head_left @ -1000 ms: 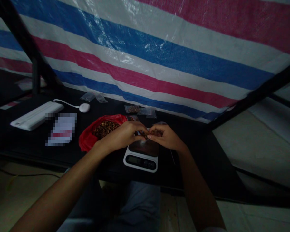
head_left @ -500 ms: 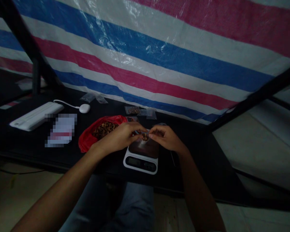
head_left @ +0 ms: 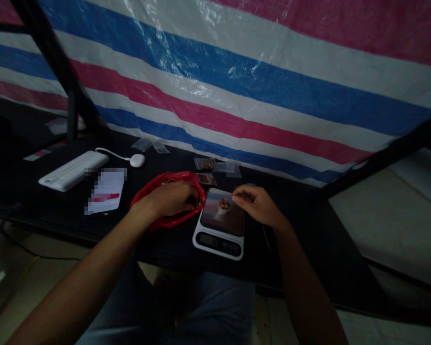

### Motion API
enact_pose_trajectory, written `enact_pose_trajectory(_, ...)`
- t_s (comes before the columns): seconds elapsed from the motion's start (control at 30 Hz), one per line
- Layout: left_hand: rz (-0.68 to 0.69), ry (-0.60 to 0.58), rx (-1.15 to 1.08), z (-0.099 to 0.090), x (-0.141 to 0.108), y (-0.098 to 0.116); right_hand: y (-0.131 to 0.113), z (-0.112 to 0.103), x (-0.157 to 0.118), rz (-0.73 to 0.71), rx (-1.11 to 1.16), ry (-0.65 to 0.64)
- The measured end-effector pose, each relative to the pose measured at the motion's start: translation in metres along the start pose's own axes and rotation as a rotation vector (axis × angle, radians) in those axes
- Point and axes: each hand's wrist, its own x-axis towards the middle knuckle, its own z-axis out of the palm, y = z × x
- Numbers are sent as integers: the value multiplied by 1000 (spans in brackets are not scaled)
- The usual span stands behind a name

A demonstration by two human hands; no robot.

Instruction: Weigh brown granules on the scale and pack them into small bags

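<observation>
My left hand (head_left: 170, 200) is inside the mouth of a red plastic bag (head_left: 154, 222), its curled fingers among brown dried pieces. On the dark platform of a white digital kitchen scale (head_left: 218, 244) stands a small clear holder with a heap of brown pieces (head_left: 224, 205). My right hand (head_left: 253, 203) is at the platform's right side, fingers pinched together just beside that heap. Whether the right fingers hold anything is hard to see. The bag's contents are mostly hidden by my left hand.
Small clear bags, some with brown contents (head_left: 205, 163), lie behind the scale on the black table (head_left: 165, 244). To the left are a white power bank (head_left: 73, 171), a corded white round device (head_left: 137, 160) and a blurred paper (head_left: 106, 190). A striped tarp (head_left: 237, 96) hangs behind.
My left hand has moved left from above the scale into the red bag. My hands have drawn apart, and the brown heap now shows on the scale. The view has shifted slightly.
</observation>
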Motion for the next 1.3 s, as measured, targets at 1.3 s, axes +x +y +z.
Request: enact_pose_trajectory(1.3,258,298,-407,3,29,49,4,2,-2,55,310,8)
